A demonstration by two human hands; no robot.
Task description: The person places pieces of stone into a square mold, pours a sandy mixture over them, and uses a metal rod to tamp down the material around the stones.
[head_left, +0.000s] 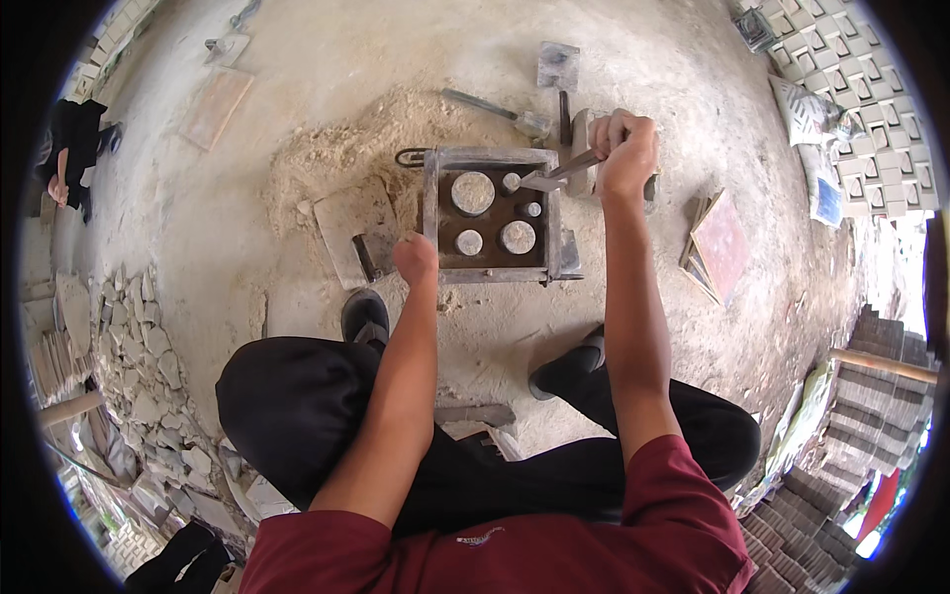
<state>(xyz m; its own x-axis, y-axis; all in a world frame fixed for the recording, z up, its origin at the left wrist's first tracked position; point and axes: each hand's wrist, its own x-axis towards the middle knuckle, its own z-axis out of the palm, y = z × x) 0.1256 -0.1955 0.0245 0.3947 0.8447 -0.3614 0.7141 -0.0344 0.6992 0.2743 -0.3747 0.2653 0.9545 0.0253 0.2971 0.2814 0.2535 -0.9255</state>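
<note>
A square wooden frame [492, 155] stands on the ground between my feet, with brown packed material inside. Several pale round pieces sit in it, among them a large disc [473, 193] at the upper left and another disc [517, 237] at the lower right. My right hand [626, 148] is closed round the handle of a small trowel [547, 182]. The blade reaches over the frame's right wall, its tip beside a small round piece [511, 182]. Against the frame's left wall rests my left hand [416, 259], its fingers hidden from view.
Loose sand [327, 148] is heaped beyond and left of the frame. A flat board [356, 223], a long-handled tool [485, 104] and tilted boards [720, 243] lie around. Broken pieces [139, 342] pile up at left. Another person [74, 153] is at far left.
</note>
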